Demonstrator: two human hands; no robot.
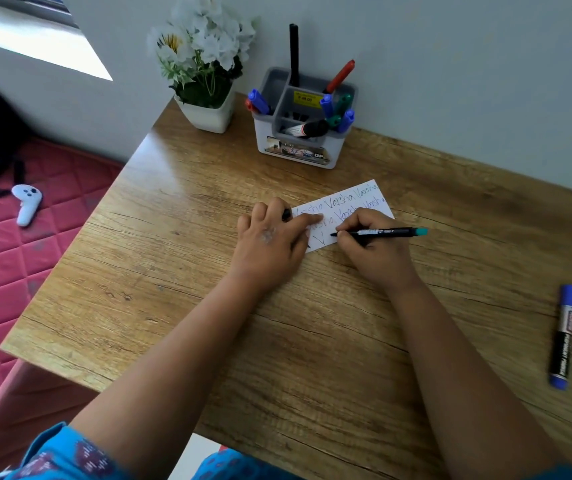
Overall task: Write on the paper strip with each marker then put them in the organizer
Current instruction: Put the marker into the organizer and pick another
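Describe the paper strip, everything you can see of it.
The paper strip is a white rectangle lying flat and askew on the wooden table. Handwritten words fill two rows, some blue or purple; a dark "V" starts a third. The left hand presses its near-left end, index finger across the writing, covering that end. The right hand rests on its lower edge and holds a black pen, teal-ended, tip at the paper.
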